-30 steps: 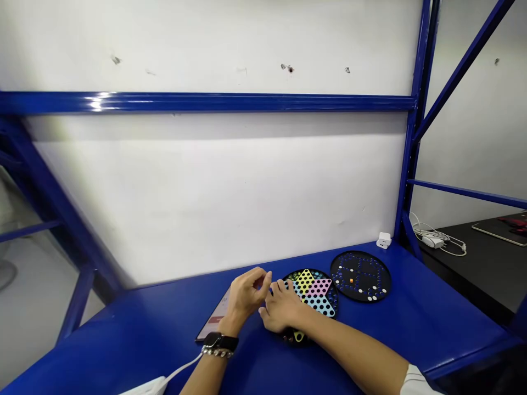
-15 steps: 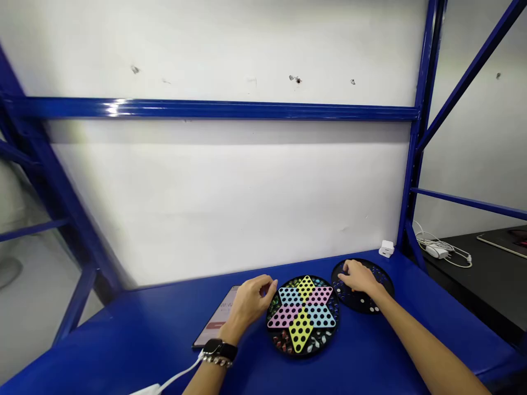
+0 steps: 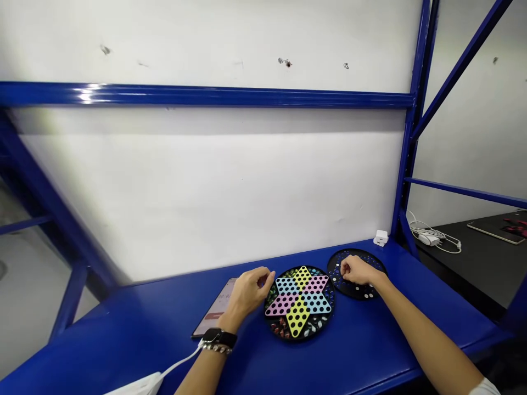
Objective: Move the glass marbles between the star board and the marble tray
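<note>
Shifted right fingers [image 3: 348, 265] from star board [image 3: 300, 303] to tray [image 3: 348, 291] since a second ago. Curled, like left fingers [image 3: 258, 272]; cannot tell if gripping. Near right fingers, pinch white pieces [image 3: 366, 296] by sides: probably light, hard, slippery.

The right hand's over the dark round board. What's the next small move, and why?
Probably lift the right hand slightly: it is curled over the dark round board, covering part of it, and whether it holds a piece cannot be seen.

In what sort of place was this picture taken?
Perhaps a workstation in a workshop or office: a blue frame rises around a blue tabletop, with a black desk beyond it on the right.
</note>
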Available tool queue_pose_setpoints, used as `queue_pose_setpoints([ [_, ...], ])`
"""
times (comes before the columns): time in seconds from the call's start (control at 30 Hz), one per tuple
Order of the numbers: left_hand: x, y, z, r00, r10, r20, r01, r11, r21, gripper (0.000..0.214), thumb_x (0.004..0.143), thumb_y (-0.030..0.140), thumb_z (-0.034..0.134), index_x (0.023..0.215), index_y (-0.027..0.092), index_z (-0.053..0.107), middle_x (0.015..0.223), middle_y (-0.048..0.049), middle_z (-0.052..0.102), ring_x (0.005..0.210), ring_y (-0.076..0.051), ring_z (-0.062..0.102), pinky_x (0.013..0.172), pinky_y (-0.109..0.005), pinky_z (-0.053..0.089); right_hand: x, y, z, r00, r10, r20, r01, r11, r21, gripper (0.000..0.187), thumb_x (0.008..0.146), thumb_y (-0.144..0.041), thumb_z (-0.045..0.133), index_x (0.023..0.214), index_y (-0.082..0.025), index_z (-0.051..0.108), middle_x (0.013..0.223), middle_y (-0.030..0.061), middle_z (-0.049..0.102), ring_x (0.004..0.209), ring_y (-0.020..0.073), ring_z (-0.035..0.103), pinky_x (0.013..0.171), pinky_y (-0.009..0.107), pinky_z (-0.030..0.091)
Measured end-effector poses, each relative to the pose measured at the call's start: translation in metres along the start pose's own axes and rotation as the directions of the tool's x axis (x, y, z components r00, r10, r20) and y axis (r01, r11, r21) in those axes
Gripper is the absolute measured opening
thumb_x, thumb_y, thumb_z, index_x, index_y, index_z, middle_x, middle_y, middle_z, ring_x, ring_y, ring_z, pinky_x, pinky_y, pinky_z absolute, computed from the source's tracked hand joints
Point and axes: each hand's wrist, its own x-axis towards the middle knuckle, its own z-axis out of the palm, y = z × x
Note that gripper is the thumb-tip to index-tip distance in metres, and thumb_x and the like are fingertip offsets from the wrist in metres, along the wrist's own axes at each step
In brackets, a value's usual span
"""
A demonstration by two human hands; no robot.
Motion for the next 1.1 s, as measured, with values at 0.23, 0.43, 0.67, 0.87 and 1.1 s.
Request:
queue_pose_setpoints([
  [0.23, 0.003, 0.009, 0.002, 0.999, -0.031, 0.024, 0.033, 0.997, -0.068, 0.041, 0.095, 0.041, 0.040, 0.061, 0.020, 0.052, 0.057, 0.0015, 0.053, 0.052, -0.012, 0.044, 0.053, -0.026, 0.032, 0.005, -0.011, 0.002, 0.967, -0.051, -0.249, 0.079, 0.991, 0.104, 0.009, 0.070, -0.011, 0.056, 0.071, -0.016, 0.062, 0.070, 0.0024, 0.065, 0.065, 0.0139, 0.058, 0.062, 0.025, 0.047],
  [0.43, 0.001, 0.055, 0.019, 0.981, 0.160, 0.113, -0.127, 0.960, -0.250, 0.028, 0.094, 0.033, 0.048, 0.114, 0.023, 0.063, 0.100, -0.0068, 0.067, 0.076, -0.018, 0.062, 0.070, -0.032, 0.050, 0.005, -0.060, 0.039, 0.970, 0.024, -0.241, 0.158, 0.688, 0.709, 0.032, 0.065, -0.040, 0.076, 0.079, -0.018, 0.057, 0.070, -0.0018, 0.061, 0.060, 0.0138, 0.061, 0.059, 0.029, 0.054],
  [0.67, -0.005, 0.067, 0.034, 0.971, 0.203, 0.122, -0.171, 0.956, -0.237, 0.015, 0.091, 0.029, 0.053, 0.094, 0.022, 0.066, 0.086, -0.0037, 0.066, 0.076, -0.018, 0.063, 0.069, -0.031, 0.051, -0.001, -0.079, 0.072, 0.993, -0.077, -0.087, 0.116, 0.567, 0.816, 0.048, 0.053, -0.047, 0.087, 0.073, -0.018, 0.054, 0.064, -0.0027, 0.063, 0.057, 0.0140, 0.062, 0.051, 0.025, 0.051],
  [0.87, -0.007, 0.067, 0.033, 0.971, 0.197, 0.134, -0.164, 0.961, -0.222, 0.012, 0.087, 0.019, 0.052, 0.089, 0.021, 0.064, 0.084, -0.0019, 0.067, 0.072, -0.017, 0.061, 0.064, -0.030, 0.048, -0.002, -0.078, 0.072, 0.998, -0.028, -0.055, 0.061, 0.540, 0.840, 0.053, 0.051, -0.049, 0.088, 0.077, -0.018, 0.053, 0.068, -0.0011, 0.066, 0.058, 0.0152, 0.064, 0.048, 0.025, 0.050],
  [1.1, -0.004, 0.058, 0.032, 0.960, 0.248, 0.129, -0.231, 0.963, -0.136, 0.013, 0.088, 0.021, 0.053, 0.085, 0.021, 0.065, 0.082, -0.0020, 0.067, 0.074, -0.017, 0.062, 0.065, -0.028, 0.047, -0.006, -0.076, 0.063, 0.990, -0.106, 0.091, -0.029, 0.481, 0.876, 0.052, 0.053, -0.040, 0.090, 0.087, -0.018, 0.057, 0.079, 0.0017, 0.071, 0.058, 0.0120, 0.062, 0.055, 0.026, 0.050],
])
